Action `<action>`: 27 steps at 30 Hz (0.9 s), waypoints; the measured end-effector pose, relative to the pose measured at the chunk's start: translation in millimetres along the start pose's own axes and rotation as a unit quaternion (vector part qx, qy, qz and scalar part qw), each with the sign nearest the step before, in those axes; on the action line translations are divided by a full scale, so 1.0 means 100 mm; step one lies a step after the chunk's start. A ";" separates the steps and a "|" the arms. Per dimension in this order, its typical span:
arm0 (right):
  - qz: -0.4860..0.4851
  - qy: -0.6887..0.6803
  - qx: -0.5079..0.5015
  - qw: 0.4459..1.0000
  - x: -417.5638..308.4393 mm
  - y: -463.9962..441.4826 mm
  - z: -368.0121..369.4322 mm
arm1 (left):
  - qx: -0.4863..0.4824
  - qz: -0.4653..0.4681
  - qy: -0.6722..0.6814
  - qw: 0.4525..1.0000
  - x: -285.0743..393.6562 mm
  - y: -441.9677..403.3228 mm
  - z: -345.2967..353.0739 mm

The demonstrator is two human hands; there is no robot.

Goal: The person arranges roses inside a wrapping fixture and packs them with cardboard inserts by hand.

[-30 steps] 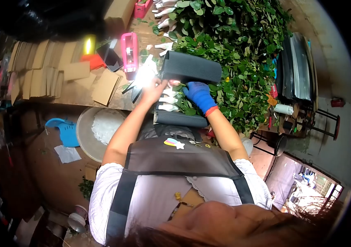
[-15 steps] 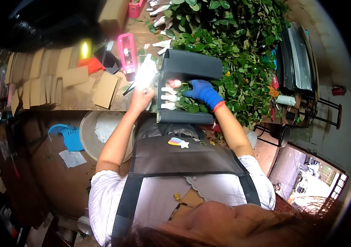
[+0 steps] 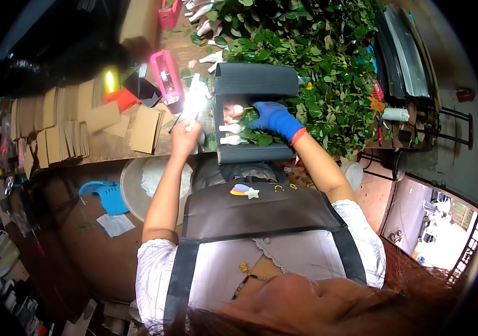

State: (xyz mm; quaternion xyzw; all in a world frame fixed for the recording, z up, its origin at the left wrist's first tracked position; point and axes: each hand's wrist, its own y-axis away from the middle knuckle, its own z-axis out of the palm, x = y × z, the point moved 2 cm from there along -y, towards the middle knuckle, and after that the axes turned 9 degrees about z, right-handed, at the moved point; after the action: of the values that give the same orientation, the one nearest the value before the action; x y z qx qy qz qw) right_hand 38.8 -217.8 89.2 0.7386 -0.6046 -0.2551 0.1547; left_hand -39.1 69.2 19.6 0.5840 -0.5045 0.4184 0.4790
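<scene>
Where the right grip (image 3: 277, 120) curls, pink roses (image 3: 234, 111) lie just left.

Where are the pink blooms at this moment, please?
In the head view's upper centre, the pink blooms lie between the two flaps of the dark ribbed wrap, just left of the gloved right hand and above the white-covered buds.

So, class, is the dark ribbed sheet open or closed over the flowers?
Open: the ribbed sheet has its far and near ends lying apart, with pink blooms showing between them.
</scene>
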 end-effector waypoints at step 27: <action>-0.127 0.205 -0.122 0.963 -0.41 0.28 0.10 | -0.238 -0.012 -0.089 0.967 0.28 0.16 0.48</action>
State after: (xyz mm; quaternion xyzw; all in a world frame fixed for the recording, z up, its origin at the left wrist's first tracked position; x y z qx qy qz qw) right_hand 4.6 -183.3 103.4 0.8212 -0.4252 -0.1876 0.3310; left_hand -50.4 16.0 39.9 0.4939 -0.6231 0.2272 0.5622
